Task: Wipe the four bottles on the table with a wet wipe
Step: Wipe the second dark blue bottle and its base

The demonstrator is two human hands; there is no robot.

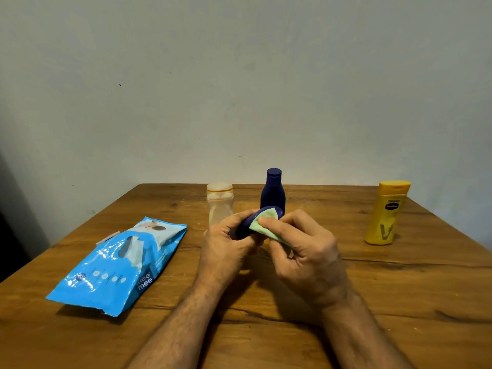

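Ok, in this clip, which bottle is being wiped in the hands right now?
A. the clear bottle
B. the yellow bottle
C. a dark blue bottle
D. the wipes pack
C: the left hand grips a dark blue bottle while the right hand presses a green wipe on it; the yellow bottle and clear bottle stand untouched on the table.
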